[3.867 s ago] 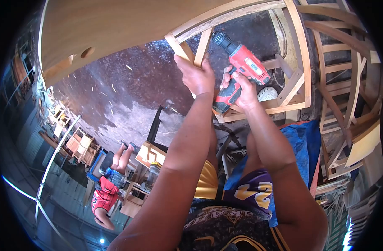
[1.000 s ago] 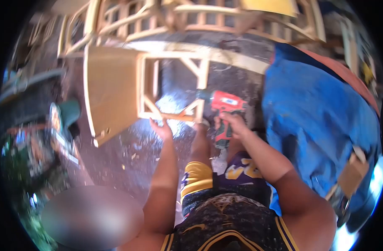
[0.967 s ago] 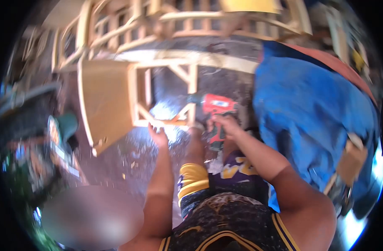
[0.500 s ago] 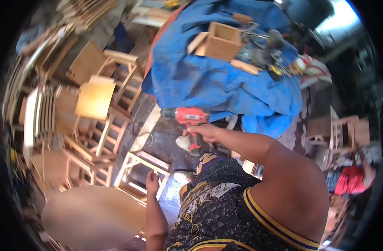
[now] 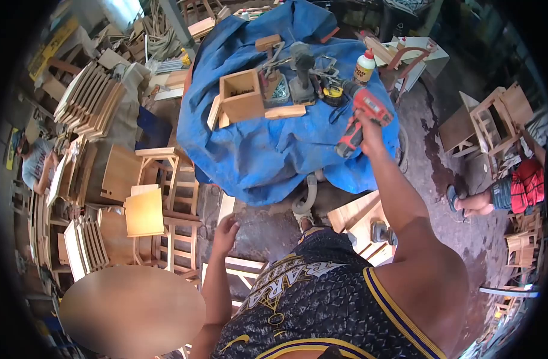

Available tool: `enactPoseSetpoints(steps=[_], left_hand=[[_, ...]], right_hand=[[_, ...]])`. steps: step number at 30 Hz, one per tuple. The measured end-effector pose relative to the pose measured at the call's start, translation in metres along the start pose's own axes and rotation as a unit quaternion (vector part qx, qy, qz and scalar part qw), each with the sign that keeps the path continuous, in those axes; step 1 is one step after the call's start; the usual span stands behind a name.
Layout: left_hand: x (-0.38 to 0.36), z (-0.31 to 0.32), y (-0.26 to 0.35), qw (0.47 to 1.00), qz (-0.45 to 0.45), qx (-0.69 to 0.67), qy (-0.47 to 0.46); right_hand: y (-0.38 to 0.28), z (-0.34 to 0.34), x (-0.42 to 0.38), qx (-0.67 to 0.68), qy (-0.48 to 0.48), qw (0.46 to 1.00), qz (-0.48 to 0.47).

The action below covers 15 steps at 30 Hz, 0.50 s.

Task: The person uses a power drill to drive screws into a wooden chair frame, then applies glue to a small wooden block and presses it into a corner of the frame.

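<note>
A red and black cordless drill (image 5: 369, 110) is gripped by its handle in my right hand (image 5: 369, 128), above the right side of a table under a blue tarp (image 5: 274, 155). Its black chuck points up and left, near a yellow tape measure (image 5: 333, 93). A white glue bottle (image 5: 364, 67) with a red cap stands just behind the drill. My left hand (image 5: 226, 235) hangs in front of the table, fingers loosely curled and slightly apart, with nothing visible in it. An open wooden box (image 5: 243, 99) sits on the tarp with dark small items inside.
A dark power tool (image 5: 302, 75), clamps and wood strips (image 5: 286, 112) share the tarp. Stools (image 5: 166, 179) and stacked panels (image 5: 88, 102) crowd the left. One person (image 5: 37, 161) is at the far left, another (image 5: 522, 185) at the right. A hose (image 5: 310, 194) hangs below the table.
My right hand has carried the drill from in front of the table to above its right side. My view has shifted, and my left hand still hangs low.
</note>
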<state>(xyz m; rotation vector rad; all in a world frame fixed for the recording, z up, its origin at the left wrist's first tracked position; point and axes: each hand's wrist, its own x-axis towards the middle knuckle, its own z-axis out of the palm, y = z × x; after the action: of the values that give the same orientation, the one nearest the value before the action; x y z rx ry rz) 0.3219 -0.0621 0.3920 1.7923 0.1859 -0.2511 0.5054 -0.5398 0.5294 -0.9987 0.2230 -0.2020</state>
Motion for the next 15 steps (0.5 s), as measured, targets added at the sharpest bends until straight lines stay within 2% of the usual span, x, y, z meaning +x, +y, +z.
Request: enactPoseSetpoints(steps=[1, 5, 8, 10, 11, 13, 15], left_hand=[[0.020, 0.006, 0.032, 0.999, 0.007, 0.031, -0.025], [0.124, 0.035, 0.107, 0.990, 0.132, 0.021, -0.045], [0.171, 0.062, 0.208, 0.990, 0.132, 0.053, -0.025], [0.201, 0.069, 0.255, 0.952, 0.230, 0.202, 0.017], [0.217, 0.069, 0.270, 0.953, 0.225, 0.202, 0.024], [0.248, 0.069, 0.291, 0.904, 0.308, 0.277, 0.106], [0.283, 0.064, 0.302, 0.910, 0.273, 0.288, 0.121]], right_hand=[[-0.008, -0.002, 0.020, 0.003, 0.001, 1.000, 0.001], [-0.018, -0.010, 0.111, -0.036, -0.023, 0.999, 0.006], [-0.013, 0.011, 0.163, 0.003, -0.024, 0.998, 0.066], [-0.005, 0.017, 0.199, -0.001, -0.043, 0.994, 0.097], [-0.001, 0.022, 0.216, -0.007, -0.059, 0.990, 0.124], [-0.004, 0.032, 0.241, -0.016, -0.059, 0.989, 0.131], [-0.014, 0.039, 0.261, -0.023, -0.060, 0.979, 0.192]])
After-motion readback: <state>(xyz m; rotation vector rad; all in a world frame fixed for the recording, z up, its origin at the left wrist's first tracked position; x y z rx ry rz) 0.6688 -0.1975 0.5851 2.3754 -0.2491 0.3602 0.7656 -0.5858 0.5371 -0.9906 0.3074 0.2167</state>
